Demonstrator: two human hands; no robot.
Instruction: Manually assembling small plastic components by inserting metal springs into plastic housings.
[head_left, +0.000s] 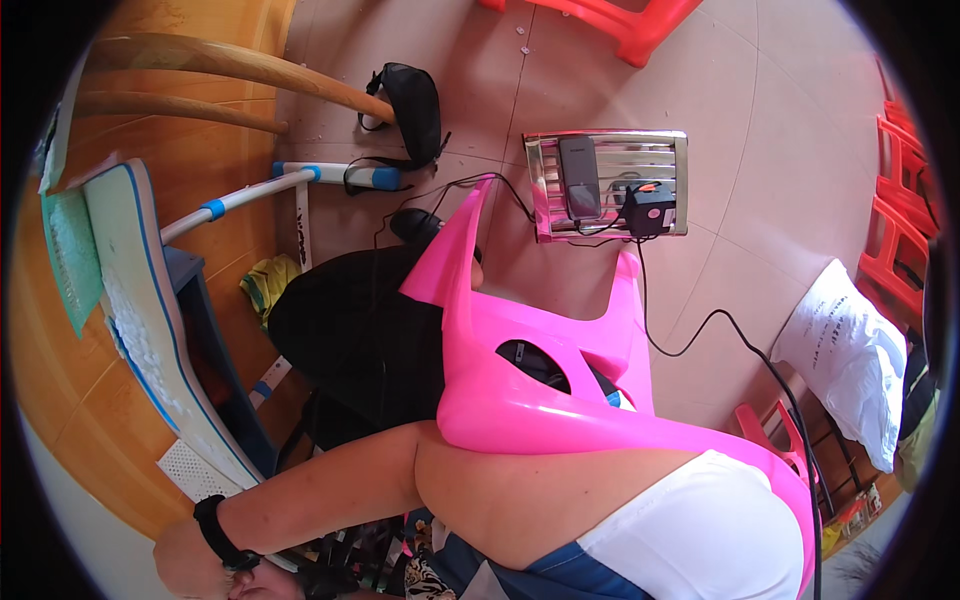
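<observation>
Progress, done or left, stays hidden: my right hand (188, 562) is near a white perforated panel (192, 468), fingers apart or clamped I cannot tell

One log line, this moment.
right hand: lower left, grip unclear | right forearm: bare, black wristband | grey device: on slatted metal stand

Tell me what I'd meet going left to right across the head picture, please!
Blue-edged white board → yellow-green cloth → black strapped pouch → grey phone-shaped device → black box with a cable → white bag.
</observation>
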